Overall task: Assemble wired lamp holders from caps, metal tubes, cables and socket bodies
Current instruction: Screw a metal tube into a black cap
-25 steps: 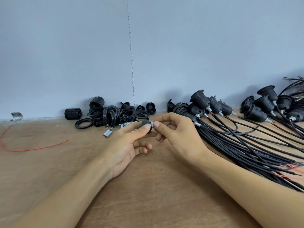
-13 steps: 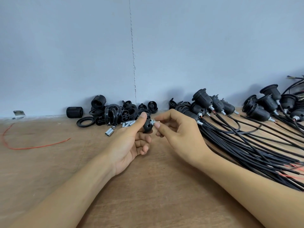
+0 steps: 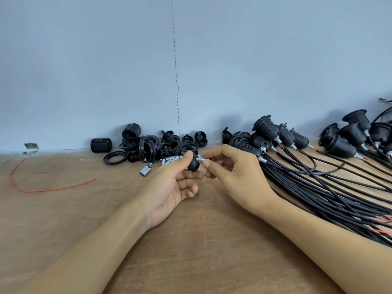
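Left grip (image 3: 169, 187) pinches the black cap (image 3: 193, 165). Right grip (image 3: 235, 175) pinches the metal tube (image 3: 204, 159). The cap has rotated since 1 second ago, so the tube is probably threading in.

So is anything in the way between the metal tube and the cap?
Nothing visible. The right hand pinches the metal tube right against the black cap gripped by the left hand, with no gap or object between them.
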A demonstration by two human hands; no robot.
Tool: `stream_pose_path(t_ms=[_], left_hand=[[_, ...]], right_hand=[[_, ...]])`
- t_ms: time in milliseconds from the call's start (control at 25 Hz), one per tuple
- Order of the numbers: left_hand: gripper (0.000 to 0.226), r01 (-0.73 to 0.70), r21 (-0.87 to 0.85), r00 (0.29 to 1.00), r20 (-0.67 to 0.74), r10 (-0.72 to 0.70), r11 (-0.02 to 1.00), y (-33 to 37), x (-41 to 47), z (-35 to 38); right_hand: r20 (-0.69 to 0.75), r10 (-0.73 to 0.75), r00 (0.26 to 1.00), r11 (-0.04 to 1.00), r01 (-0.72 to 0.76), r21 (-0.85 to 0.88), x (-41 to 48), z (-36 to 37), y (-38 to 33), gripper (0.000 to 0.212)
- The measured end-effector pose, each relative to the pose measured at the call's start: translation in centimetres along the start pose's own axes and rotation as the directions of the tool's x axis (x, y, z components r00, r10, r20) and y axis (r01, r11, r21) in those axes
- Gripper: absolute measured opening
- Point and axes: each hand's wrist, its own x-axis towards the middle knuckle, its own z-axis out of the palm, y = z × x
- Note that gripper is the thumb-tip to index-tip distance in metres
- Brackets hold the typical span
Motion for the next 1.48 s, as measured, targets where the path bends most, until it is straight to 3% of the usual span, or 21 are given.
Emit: stream_pose_path(t_ms=[200,320,600,640,760,800,920,1040,1160,1280,1400,1480], left_hand=[[0.016,-0.042,-0.039,0.999,-0.013,0.041,0.998,-0.18,0.01,-0.24],[0.034,-0.078,-0.033,0.997,0.007,0.079,0.996,-0.39,-0.05,-0.34],[0.052,-0.12,-0.014,0.992,0.041,0.12,0.993,-0.69,-0.01,-0.23],[0.051,-0.121,-0.018,0.992,0.035,0.121,0.993,-0.7,-0.05,-0.2],[0.045,-0.125,-0.044,0.992,0.011,0.126,0.991,-0.75,-0.03,-0.11],[0.045,-0.122,-0.045,0.992,0.007,0.123,0.991,-0.74,-0.03,-0.11],[0.048,-0.11,-0.039,0.994,0.007,0.11,0.993,-0.71,0.02,-0.2],[0.044,-0.106,-0.055,0.994,0.011,0.107,0.993,-0.69,0.04,-0.22],[0.045,-0.098,-0.047,0.995,0.01,0.099,0.994,-0.69,0.07,-0.28],[0.043,-0.097,-0.061,0.995,0.005,0.097,0.993,-0.74,0.05,-0.34],[0.048,-0.089,-0.042,0.996,0.003,0.089,0.995,-0.74,0.03,-0.24],[0.048,-0.083,-0.05,0.996,-0.014,0.083,0.995,-0.68,0.09,-0.19]], right_hand=[[0.011,-0.003,1.0,0.999,0.003,-0.039,-0.05,-0.06,0.2,0.007],[0.001,0.028,1.0,1.0,-0.028,0.0,0.13,-0.1,0.25,0.005],[0.015,0.197,0.98,0.979,-0.196,-0.065,0.29,-0.03,0.19,0.061],[0.021,0.194,0.981,0.979,-0.193,-0.063,0.24,-0.06,0.21,0.059],[0.046,0.116,0.992,0.992,-0.113,-0.062,0.21,-0.06,0.42,0.021],[0.038,0.115,0.993,0.99,-0.112,-0.082,0.29,-0.04,0.55,0.021],[0.063,0.196,0.979,0.98,-0.194,-0.037,0.57,-0.25,0.77,0.051],[0.133,0.186,0.974,0.982,-0.182,-0.039,0.76,-0.56,0.9,0.031],[0.118,0.226,0.967,0.973,-0.218,-0.075,0.9,-0.46,0.97,0.052],[0.142,0.165,0.976,0.986,-0.162,-0.033,0.79,-0.6,0.97,0.024],[0.087,0.193,0.977,0.974,-0.179,-0.141,0.83,-0.52,0.95,0.049],[0.068,0.2,0.977,0.98,-0.198,-0.035,0.89,-0.7,0.74,0.046]])
